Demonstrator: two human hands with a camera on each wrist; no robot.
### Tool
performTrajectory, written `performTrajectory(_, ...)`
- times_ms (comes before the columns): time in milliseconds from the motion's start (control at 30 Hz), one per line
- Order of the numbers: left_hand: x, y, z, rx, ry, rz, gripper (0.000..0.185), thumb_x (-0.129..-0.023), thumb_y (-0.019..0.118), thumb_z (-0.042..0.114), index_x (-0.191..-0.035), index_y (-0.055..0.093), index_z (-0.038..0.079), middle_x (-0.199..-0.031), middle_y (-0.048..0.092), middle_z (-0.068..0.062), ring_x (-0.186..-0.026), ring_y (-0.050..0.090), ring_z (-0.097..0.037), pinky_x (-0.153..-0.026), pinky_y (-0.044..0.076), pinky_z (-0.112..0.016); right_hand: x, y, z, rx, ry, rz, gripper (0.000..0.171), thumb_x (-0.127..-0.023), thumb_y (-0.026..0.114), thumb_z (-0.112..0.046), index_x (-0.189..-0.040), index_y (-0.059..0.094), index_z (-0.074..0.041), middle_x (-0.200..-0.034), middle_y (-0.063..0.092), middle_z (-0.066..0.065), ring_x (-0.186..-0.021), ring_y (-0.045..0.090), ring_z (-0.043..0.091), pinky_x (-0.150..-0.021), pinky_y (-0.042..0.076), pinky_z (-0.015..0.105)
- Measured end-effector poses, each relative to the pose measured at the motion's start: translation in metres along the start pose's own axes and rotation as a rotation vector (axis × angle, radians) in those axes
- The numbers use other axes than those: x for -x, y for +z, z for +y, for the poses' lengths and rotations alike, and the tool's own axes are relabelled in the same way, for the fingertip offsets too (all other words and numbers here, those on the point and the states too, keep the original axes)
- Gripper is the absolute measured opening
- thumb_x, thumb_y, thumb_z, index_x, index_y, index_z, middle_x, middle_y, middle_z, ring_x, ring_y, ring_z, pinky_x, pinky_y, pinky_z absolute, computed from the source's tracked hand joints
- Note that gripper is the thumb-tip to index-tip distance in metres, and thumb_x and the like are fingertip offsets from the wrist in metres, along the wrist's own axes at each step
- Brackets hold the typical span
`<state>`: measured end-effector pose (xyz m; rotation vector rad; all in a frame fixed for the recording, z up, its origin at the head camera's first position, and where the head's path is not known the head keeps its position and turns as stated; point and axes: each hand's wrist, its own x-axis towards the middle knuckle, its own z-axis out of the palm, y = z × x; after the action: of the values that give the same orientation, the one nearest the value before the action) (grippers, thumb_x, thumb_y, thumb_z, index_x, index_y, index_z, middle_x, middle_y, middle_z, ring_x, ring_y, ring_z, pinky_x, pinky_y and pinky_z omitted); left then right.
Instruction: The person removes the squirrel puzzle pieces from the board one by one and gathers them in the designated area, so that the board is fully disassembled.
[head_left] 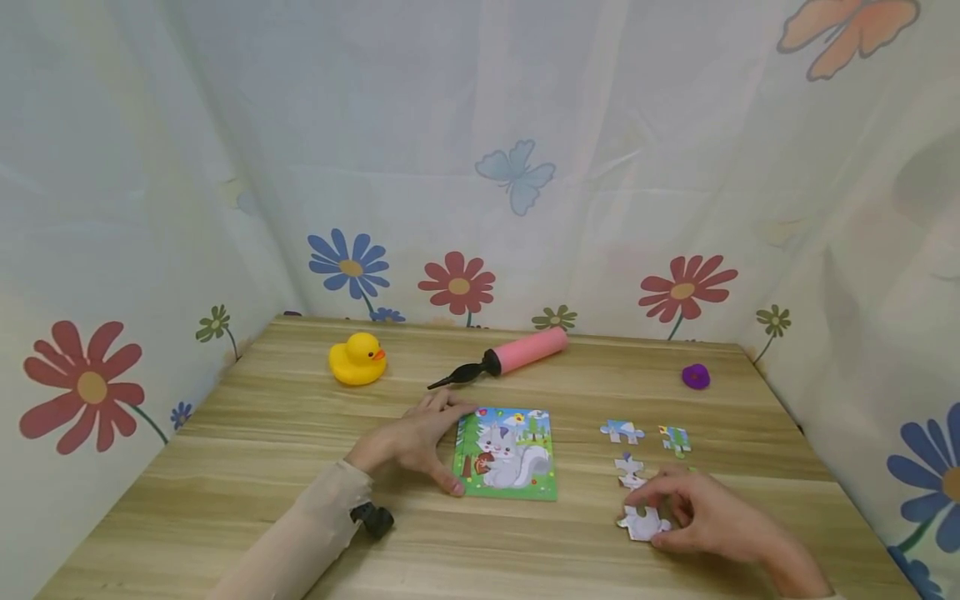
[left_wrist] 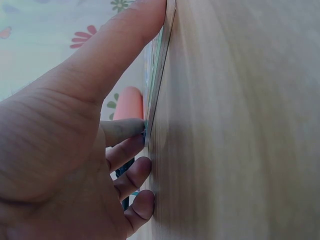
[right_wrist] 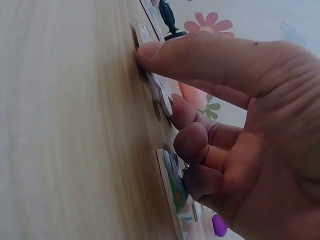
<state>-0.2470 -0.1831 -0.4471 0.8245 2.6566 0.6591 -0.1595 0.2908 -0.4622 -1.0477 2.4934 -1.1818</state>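
A square squirrel puzzle board (head_left: 506,454) lies flat on the table. My left hand (head_left: 420,442) holds its left side, thumb at the near corner and index finger at the far one; in the left wrist view the thumb (left_wrist: 125,42) lies along the board's edge. Over to the right, my right hand (head_left: 708,512) pinches a pale grey-white jigsaw piece (head_left: 643,523) between thumb and fingers. That jigsaw piece (right_wrist: 159,90) is tilted close over the wood in the right wrist view. Beneath the curled fingers is another piece (right_wrist: 173,187), green and grey, partly hidden.
Beyond the right hand lie loose jigsaw pieces: a blue one (head_left: 622,431), a green and yellow one (head_left: 675,440) and a whitish one (head_left: 630,468). Farther back are a yellow rubber duck (head_left: 358,360), a pink hand pump (head_left: 532,350) and a small purple object (head_left: 696,377). Printed curtains enclose the table.
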Motion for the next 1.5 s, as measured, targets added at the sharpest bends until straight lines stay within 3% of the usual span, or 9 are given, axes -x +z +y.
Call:
performTrajectory(500, -0.002, 0.001, -0.002, 0.002, -0.006, 0.0, 0.126, -0.071, 0.106, 0.054, -0.173, 0.04, 0.02, -0.162, 0.037, -0.006, -0.151, 0.032, -0.037, -0.126, 0.037, -0.064, 0.0, 0.003, -0.001, 0.072, -0.001, 0.016, 0.044, -0.089, 0.095, -0.014, -0.13, 0.078, -0.016, -0.096, 0.06, -0.002, -0.07, 0.051, 0.001, -0.058, 0.045, 0.02)
performTrajectory(800, 0.0, 0.0, -0.001, 0.013, 0.003, 0.0, 0.126, -0.07, 0.106, 0.053, -0.173, 0.04, 0.019, -0.159, 0.038, -0.007, -0.149, 0.033, -0.036, -0.126, 0.038, -0.063, 0.001, 0.003, -0.001, 0.062, 0.006, 0.016, 0.045, -0.09, 0.094, -0.015, -0.131, 0.077, -0.015, -0.105, 0.063, -0.001, -0.069, 0.055, 0.009, -0.059, 0.047, 0.022)
performTrajectory(1067, 0.0, -0.001, 0.0, 0.002, 0.008, 0.004, 0.127, -0.071, 0.106, 0.053, -0.173, 0.04, 0.017, -0.161, 0.038, -0.009, -0.149, 0.034, -0.037, -0.125, 0.037, -0.064, 0.0, 0.001, -0.004, 0.032, 0.031, 0.003, 0.044, -0.093, 0.092, -0.017, -0.134, 0.076, -0.013, -0.104, 0.064, -0.002, -0.071, 0.053, 0.005, -0.058, 0.046, 0.022)
performTrajectory(1267, 0.001, -0.003, 0.002, -0.008, -0.016, -0.01, 0.127, -0.072, 0.105, 0.054, -0.174, 0.038, 0.02, -0.171, 0.031, -0.013, -0.156, 0.029, -0.04, -0.128, 0.034, -0.068, -0.004, -0.003, -0.012, -0.004, 0.129, -0.011, 0.046, -0.097, 0.09, -0.025, -0.139, 0.075, -0.016, -0.1, 0.065, 0.0, -0.072, 0.053, 0.003, -0.058, 0.045, 0.024)
performTrajectory(1367, 0.001, -0.002, 0.002, -0.012, -0.019, -0.007, 0.127, -0.072, 0.105, 0.054, -0.174, 0.038, 0.021, -0.174, 0.029, -0.015, -0.159, 0.026, -0.042, -0.128, 0.032, -0.07, -0.008, -0.004, -0.014, 0.003, 0.126, 0.029, 0.047, -0.098, 0.089, -0.025, -0.142, 0.073, -0.016, -0.102, 0.065, 0.003, -0.07, 0.053, 0.003, -0.056, 0.047, 0.025)
performTrajectory(1500, 0.001, -0.002, 0.001, -0.005, -0.011, -0.002, 0.126, -0.072, 0.105, 0.055, -0.173, 0.039, 0.021, -0.169, 0.033, -0.012, -0.154, 0.031, -0.04, -0.127, 0.035, -0.066, -0.015, -0.004, -0.019, 0.033, 0.046, 0.141, 0.048, -0.098, 0.088, -0.018, -0.144, 0.072, -0.013, -0.111, 0.066, 0.008, -0.069, 0.056, 0.003, -0.054, 0.05, 0.026)
